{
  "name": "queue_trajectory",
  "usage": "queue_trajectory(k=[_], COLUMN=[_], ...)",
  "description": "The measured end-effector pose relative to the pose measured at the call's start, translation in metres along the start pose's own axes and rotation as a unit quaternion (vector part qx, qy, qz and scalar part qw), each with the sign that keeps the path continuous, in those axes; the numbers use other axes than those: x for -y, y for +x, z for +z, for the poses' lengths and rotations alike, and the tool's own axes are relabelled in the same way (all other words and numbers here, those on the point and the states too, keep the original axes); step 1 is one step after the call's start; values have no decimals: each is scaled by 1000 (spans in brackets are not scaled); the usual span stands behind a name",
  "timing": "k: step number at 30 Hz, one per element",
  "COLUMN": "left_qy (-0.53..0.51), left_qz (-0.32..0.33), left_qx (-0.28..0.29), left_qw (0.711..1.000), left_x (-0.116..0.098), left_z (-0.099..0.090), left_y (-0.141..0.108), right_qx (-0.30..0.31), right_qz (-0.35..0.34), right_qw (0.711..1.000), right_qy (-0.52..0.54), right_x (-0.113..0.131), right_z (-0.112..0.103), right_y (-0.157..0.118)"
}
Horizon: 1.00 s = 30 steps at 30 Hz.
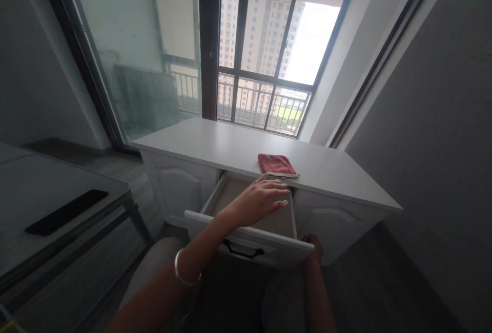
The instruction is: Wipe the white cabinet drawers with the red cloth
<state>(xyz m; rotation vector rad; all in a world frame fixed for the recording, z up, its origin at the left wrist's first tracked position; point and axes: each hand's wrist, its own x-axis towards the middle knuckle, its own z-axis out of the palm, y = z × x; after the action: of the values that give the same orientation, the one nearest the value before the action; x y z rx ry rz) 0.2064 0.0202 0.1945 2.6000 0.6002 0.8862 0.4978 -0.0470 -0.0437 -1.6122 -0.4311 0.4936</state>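
A white drawer (230, 194) is pulled out of the white cabinet (180, 143), its inside bare where it shows. My left hand (261, 200), with a bangle (180, 269) on the wrist, reaches over the drawer's opening with fingers stretched out and nothing in them. Its fingertips are close to the cabinet's front edge and a folded red cloth (277, 164) lying on the top. At the right end of the drawer front (277, 246), my right hand (315, 250) has its fingers bent around the edge; part of that hand is hidden. A dark handle (244, 249) sits on the front.
A low table (115, 184) with a dark flat object (67, 212) on it stands at the left. Behind the cabinet are a sliding glass door (126, 41) and a window (265, 30). A grey wall (430, 118) rises close on the right.
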Motion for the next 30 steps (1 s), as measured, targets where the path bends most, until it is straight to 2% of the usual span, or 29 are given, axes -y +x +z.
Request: queue_trajectory(k=[2, 3, 4, 5, 6, 7, 8, 10, 11, 12, 14, 16, 18, 20, 21, 23, 30], left_qy=[-28, -20, 1, 33, 72, 112, 139, 172, 177, 181, 189, 198, 209, 219, 222, 225, 261], left_qz=[-36, -80, -142, -215, -279, -325, -349, -370, -372, -366, -353, -349, -355, -357, -356, -353, -362], left_qx=[-142, -225, -311, -385, -430, -450, -436, -393, -369, -346, -322, -307, -298, -295, -294, -292, -252], left_qw=[989, 971, 940, 897, 856, 824, 818, 824, 833, 845, 858, 863, 861, 859, 859, 860, 859], left_x=[-14, -15, -11, -4, 6, 18, 29, 49, 56, 61, 67, 69, 69, 69, 69, 69, 76], left_z=[-5, -4, -1, 5, 11, 19, 27, 42, 49, 54, 63, 68, 71, 72, 73, 74, 75], left_y=[-69, -108, -147, -187, -224, -259, -289, -334, -348, -356, -361, -356, -349, -344, -342, -341, -331], right_qx=[-44, -53, -50, -43, -29, -5, 23, 93, 123, 156, 230, 299, 343, 368, 376, 389, 401], right_qz=[-16, -37, -68, -103, -141, -180, -221, -326, -393, -447, -503, -513, -504, -488, -478, -459, -430], right_qw=[999, 998, 996, 994, 990, 984, 975, 940, 908, 871, 797, 718, 649, 603, 591, 584, 614], right_qy=[17, 17, 13, 11, 11, 9, 8, -30, -77, -130, -244, -363, -456, -513, -530, -545, -526], right_x=[9, 15, 23, 33, 45, 60, 77, 116, 136, 155, 187, 209, 221, 224, 223, 220, 210], right_z=[-5, -8, -12, -15, -17, -16, -14, 1, 13, 28, 61, 95, 125, 145, 152, 160, 160], right_y=[-3, -4, -5, -5, -4, -2, 0, 5, 8, 12, 21, 32, 44, 56, 61, 69, 74])
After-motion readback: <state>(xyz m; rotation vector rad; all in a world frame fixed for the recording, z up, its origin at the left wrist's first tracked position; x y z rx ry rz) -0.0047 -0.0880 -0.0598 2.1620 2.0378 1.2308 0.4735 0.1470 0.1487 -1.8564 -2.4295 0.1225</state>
